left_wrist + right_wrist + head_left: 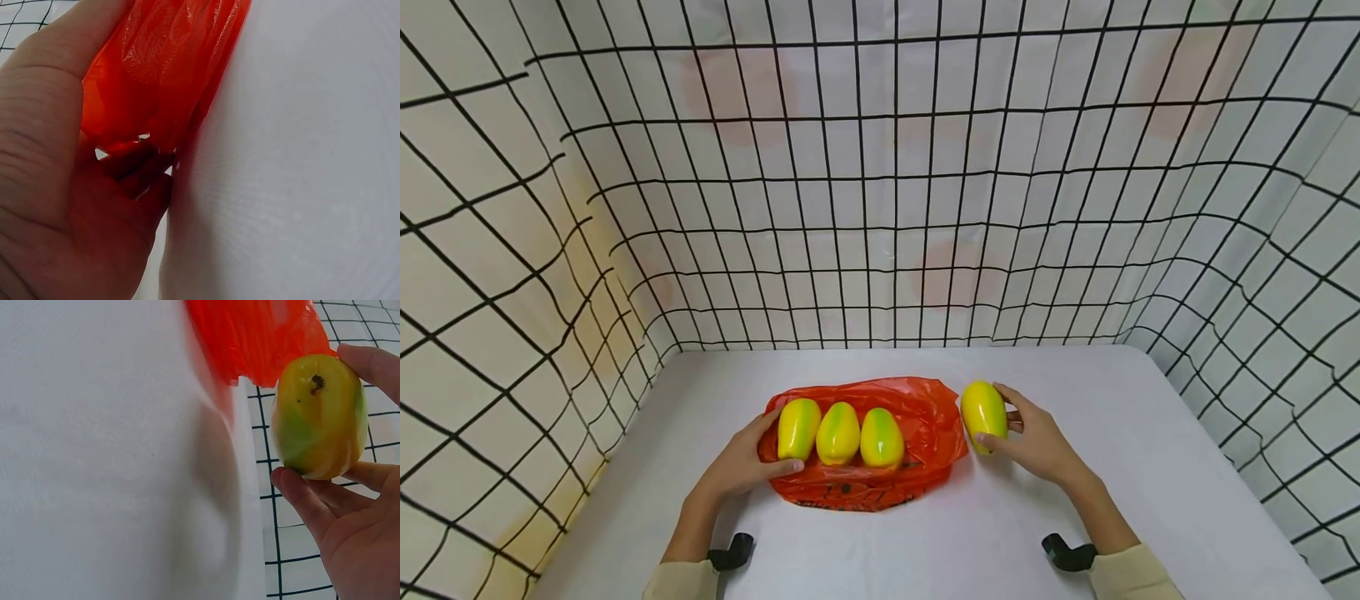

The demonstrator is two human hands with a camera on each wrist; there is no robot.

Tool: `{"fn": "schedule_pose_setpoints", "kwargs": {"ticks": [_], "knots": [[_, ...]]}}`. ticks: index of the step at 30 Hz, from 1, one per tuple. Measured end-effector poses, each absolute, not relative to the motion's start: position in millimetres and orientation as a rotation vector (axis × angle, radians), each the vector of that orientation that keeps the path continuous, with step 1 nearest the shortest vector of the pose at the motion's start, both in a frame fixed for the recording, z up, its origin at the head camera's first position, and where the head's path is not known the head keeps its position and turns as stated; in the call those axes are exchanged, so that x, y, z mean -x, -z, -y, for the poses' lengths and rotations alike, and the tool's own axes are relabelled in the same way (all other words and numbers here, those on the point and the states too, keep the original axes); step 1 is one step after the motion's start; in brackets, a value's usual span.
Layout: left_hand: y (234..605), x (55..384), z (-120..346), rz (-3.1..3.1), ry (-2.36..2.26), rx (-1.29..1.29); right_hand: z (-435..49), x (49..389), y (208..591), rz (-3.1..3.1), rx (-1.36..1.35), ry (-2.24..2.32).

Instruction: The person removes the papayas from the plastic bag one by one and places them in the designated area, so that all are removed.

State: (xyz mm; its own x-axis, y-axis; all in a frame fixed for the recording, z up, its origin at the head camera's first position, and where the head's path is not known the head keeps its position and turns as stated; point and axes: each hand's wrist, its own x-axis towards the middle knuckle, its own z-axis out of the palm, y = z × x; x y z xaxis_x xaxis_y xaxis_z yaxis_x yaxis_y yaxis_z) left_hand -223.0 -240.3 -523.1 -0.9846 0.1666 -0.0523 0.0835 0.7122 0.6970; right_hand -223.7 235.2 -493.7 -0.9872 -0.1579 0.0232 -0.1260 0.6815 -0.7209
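Note:
A red plastic bag point(928, 425) lies spread on the table, with three yellow-green mangoes point(838, 433) in a row on it. At the bag's left end my left hand point(741, 462) grips the plastic, thumb in front and fingers behind, beside the leftmost mango point(799, 427). The left wrist view shows the red plastic point(165, 69) between thumb and curled fingers. Just right of the bag, my right hand point(1033, 433) holds another mango point(983, 414) between thumb and fingers. Its dark stem spot faces the right wrist view, where the mango point(322, 425) is close to the bag's edge.
The white table point(1000, 533) extends on all sides of the bag. Black wire grid point(895, 225) stands at the back and both sides, in front of white sheeting. A black wrist mount point(732, 552) sits on the left forearm, another mount point(1067, 552) on the right.

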Motion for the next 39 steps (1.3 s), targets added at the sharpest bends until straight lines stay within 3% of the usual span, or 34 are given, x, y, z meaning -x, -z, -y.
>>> {"fn": "schedule_pose_setpoints", "kwargs": {"ticks": [39], "knots": [[529.9,224.3,245.5,-2.798,-1.141,-0.174,-239.2,229.4,504.6,-2.709,0.205,1.145]]}}
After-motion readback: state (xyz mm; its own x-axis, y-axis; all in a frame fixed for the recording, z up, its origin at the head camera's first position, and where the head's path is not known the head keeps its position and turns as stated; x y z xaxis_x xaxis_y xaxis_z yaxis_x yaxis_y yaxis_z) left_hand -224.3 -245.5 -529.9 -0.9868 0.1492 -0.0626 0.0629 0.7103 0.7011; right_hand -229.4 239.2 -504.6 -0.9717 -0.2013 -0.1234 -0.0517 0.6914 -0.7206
